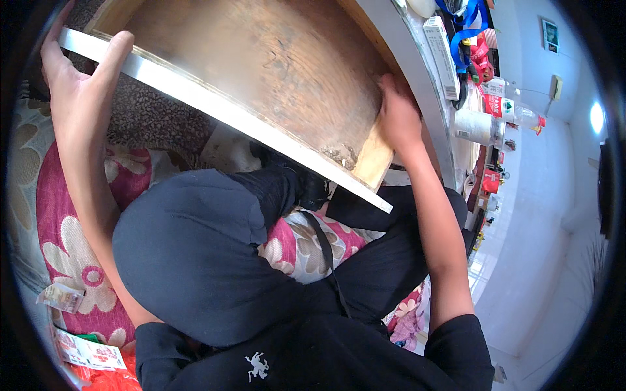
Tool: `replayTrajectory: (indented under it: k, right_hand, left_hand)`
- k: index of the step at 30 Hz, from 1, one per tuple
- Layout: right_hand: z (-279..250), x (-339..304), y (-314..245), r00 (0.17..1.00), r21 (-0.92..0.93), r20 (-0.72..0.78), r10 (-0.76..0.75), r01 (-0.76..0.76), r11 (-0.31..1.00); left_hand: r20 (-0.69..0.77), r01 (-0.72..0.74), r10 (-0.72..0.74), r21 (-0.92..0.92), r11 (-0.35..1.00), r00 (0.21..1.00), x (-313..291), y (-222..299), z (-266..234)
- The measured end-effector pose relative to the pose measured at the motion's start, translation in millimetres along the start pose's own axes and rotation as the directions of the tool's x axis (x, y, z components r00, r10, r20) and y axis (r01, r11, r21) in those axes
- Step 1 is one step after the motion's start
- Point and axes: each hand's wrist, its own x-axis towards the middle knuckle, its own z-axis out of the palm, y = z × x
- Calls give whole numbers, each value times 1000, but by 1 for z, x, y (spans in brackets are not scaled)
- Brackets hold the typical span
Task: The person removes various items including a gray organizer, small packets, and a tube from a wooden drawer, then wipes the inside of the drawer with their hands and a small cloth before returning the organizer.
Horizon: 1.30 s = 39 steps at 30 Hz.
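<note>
A shallow wooden drawer with a white front edge lies tilted across the upper middle of the view, above my knees. Its plywood bottom is stained, and some crumbly debris has gathered in the near right corner. My left hand grips the left end of the white front, thumb on top and the other fingers behind it. At the right side wall, my right hand holds the drawer, its fingers curled over the wooden edge and partly hidden.
A cabinet top on the right carries a white box, a blue strap, a white cup and a clear bottle. Floral fabric lies beneath me. Paper packets sit at lower left, beside a red plastic bag.
</note>
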Motion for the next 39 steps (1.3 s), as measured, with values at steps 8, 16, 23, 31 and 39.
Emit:
replayTrajectory:
  k: [8,16,23,31,39]
  right_hand:
    - [6,30,15,997,95,-77,-4,11,995]
    - [15,20,10,977,-27,211,9,-4,1000]
    - [-10,9,-2,912,177,410,32,-113,978]
    - [-38,-9,-28,879,291,457,-139,1,957]
    - [-30,3,-18,946,-2,324,15,-15,1000]
  left_hand:
    - [65,91,-96,77,993,993,-2,-14,-11]
    - [198,228,-199,-138,964,960,2,-19,-12]
    - [169,254,-219,-228,940,961,2,-15,-11]
    - [282,295,-244,-156,943,928,4,-23,-12]
    - [276,276,-213,-213,937,937,4,-23,-12]
